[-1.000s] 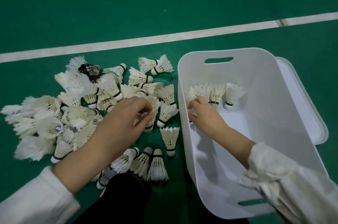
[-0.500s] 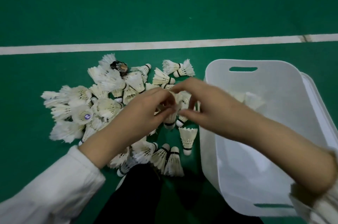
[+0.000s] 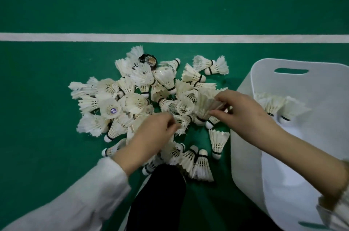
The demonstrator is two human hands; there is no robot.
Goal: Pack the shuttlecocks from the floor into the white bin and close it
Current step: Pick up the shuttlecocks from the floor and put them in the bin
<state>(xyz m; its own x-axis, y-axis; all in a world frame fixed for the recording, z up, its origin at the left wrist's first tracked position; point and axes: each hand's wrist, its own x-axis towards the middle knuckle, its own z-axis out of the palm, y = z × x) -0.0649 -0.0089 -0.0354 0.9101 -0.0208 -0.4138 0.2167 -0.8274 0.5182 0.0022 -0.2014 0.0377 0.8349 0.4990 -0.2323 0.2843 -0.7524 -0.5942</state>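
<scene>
Shuttlecocks (image 3: pixel 132 102) lay heaped on the green floor (image 3: pixel 47 155), just this side of a white court line (image 3: pixel 170 38) and left of the white bin (image 3: pixel 321 87). The bin stood open at the right edge of the view, its handle slot (image 3: pixel 291 70) in the far wall. A short row of packed shuttlecocks (image 3: pixel 277 105) stood inside against that wall, corks down.

The right grip (image 3: pixel 243 111) reached out past the bin's left rim to the near right edge of the heap, thumb and fingers clamped on the feathers of one blurred shuttlecock (image 3: pixel 204 105). The left grip (image 3: pixel 151 132) hung low over the heap's near side, its fingers curled and pinching a frayed shuttlecock (image 3: pixel 183 123) just beside the one in the right grip.

A dark round object (image 3: pixel 148 60) sat at the far end of the heap, and one cork bore a purple sticker (image 3: pixel 113 110). Several more shuttlecocks lay near the person's black trouser leg (image 3: pixel 158 193), and a lone shuttlecock (image 3: pixel 218 143) lay close to the bin's wall. A white sleeve (image 3: pixel 75 202) covered the left forearm.
</scene>
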